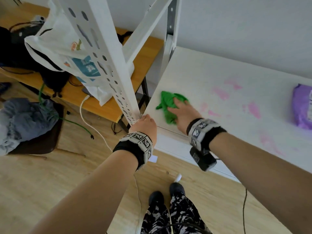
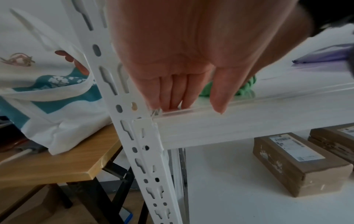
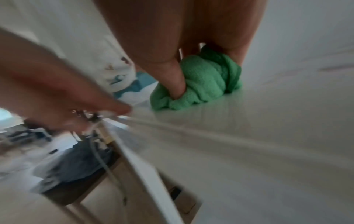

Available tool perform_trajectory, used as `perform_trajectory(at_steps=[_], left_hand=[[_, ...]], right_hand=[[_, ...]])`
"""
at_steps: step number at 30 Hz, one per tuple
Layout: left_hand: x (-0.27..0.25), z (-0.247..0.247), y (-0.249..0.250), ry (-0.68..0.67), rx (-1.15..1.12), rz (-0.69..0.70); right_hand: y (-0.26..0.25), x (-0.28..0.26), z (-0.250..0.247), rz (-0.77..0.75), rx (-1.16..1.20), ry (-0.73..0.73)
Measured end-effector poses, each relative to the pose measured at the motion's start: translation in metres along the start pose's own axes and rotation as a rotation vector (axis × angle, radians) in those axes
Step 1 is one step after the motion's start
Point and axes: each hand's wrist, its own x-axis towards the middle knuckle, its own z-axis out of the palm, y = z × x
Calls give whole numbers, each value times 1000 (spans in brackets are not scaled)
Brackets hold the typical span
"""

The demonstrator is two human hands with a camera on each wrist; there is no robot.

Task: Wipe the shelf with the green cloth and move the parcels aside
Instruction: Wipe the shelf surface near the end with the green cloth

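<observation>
The white shelf (image 1: 219, 78) carried faint pink smears and a purple packet (image 1: 303, 107) at its far end; a wooden bench (image 1: 108, 105) stood beside it. The right hand (image 1: 182, 114) pressed the green cloth (image 1: 166, 103) flat near the shelf's left end, fingers seemingly curled into it. The left hand (image 1: 145, 124) rested its straight fingers on the front rail by the post (image 1: 108, 65). Brown parcels (image 2: 298, 163) sat on the shelf below.
</observation>
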Motion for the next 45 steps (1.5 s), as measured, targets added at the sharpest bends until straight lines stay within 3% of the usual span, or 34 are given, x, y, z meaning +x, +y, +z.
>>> perform_trajectory(at_steps=[5,10,13,18,22,27,31,35,39,42,45], left_hand=[[-3,-2,18,97,-31,73],[2,1,34,77,29,173],[5,1,37,63,84,180],[10,-5,36,19,123,183],[8,-5,36,10,137,181],[6,-8,37,-4,161,166],[5,-14,42,-27,192,149],[2,-19,48,-16,258,168],[-1,-21,48,-10,291,183],[-1,-20,46,-10,264,175],[2,-11,40,-8,205,182]], right_hand=[[22,-34,10,-131,6,2],[75,-23,-22,159,30,71],[65,-14,-26,255,29,71],[18,-47,6,76,58,40],[33,-74,10,-30,31,36],[87,-55,-7,268,118,96],[77,-38,-10,419,130,55],[32,-48,14,199,79,6],[37,-75,32,90,64,2],[67,-85,20,154,97,35],[91,-81,4,346,143,82]])
